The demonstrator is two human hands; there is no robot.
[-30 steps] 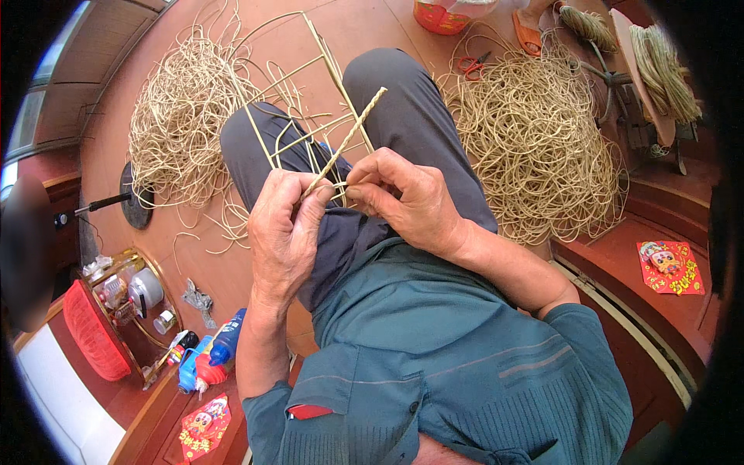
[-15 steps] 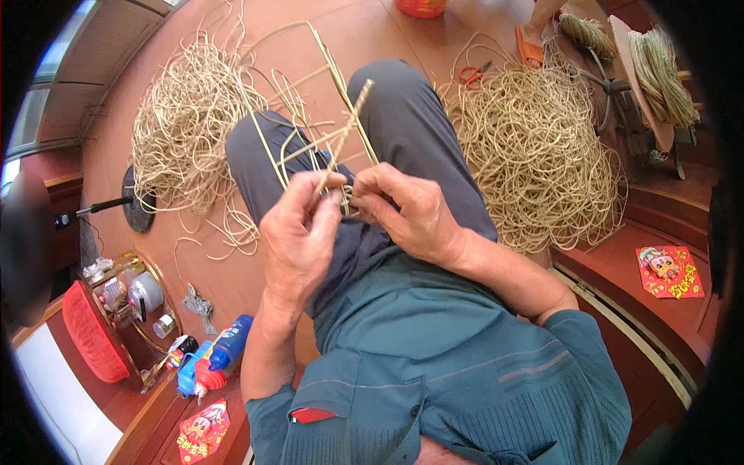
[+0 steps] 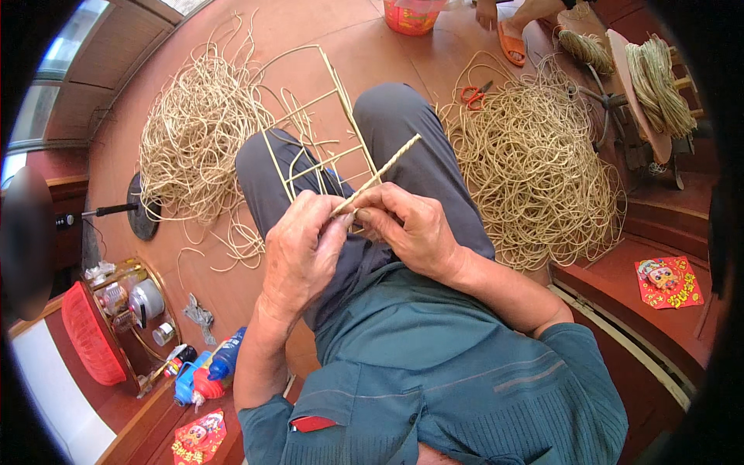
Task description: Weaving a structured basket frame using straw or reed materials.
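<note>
Left hand (image 3: pixel 298 236) pinches the lower end of the twist (image 3: pixel 391 161) between thumb and fingers, at the near end of the frame (image 3: pixel 339 84); right hand (image 3: pixel 415 229) meets it there, thumb and fingertips closed together, though what lies between them is hidden. The twist slants across the frame's right rail, its free tip ending right of the frame. It should be light and fairly stiff, since it juts out straight without support, and its ropy ridges ought to give good purchase; a hold near the lower end seems best. The frame looks light too and likely to flex: slim pale rods with thin crosspieces, best taken by a rail beside a crosspiece. Its near part lies above the matte grey trousers (image 3: pixel 418 139). Left of the frame sprawls a loose heap (image 3: pixel 194 139) of smooth, pale cord; right of it, past the knee, spreads a denser pile (image 3: pixel 535 167) in springy-looking loops, orange-handled scissors (image 3: pixel 476 95) at its far edge.
</note>
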